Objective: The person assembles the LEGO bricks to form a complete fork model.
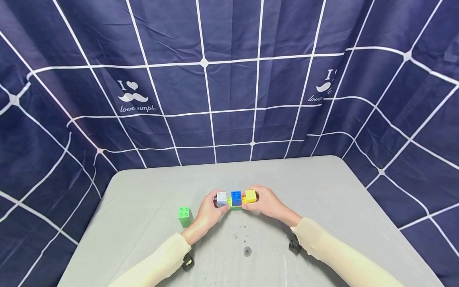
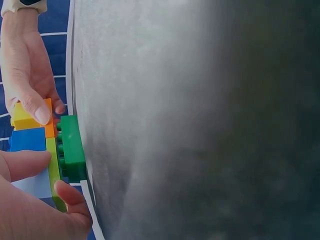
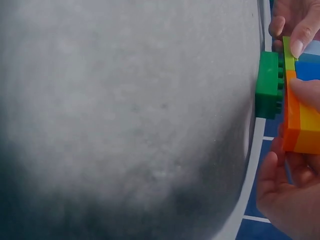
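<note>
Left hand [image 1: 209, 209] and right hand [image 1: 268, 203] grip joined toy blocks [image 1: 236, 197].

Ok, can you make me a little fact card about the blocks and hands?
Left hand: pinches lime block, pale blue block on top
Right hand: pinches orange block, yellow block on top
Middle: blue block, between pale blue and yellow
Underneath: dark green block, bumps showing, not pressed on
Alone: bright green block on table, beside left arm

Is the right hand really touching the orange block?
Touching. The left wrist view shows it: the thumb of the right hand lies with its tip against the side of the orange block, with no gap between them.
</note>
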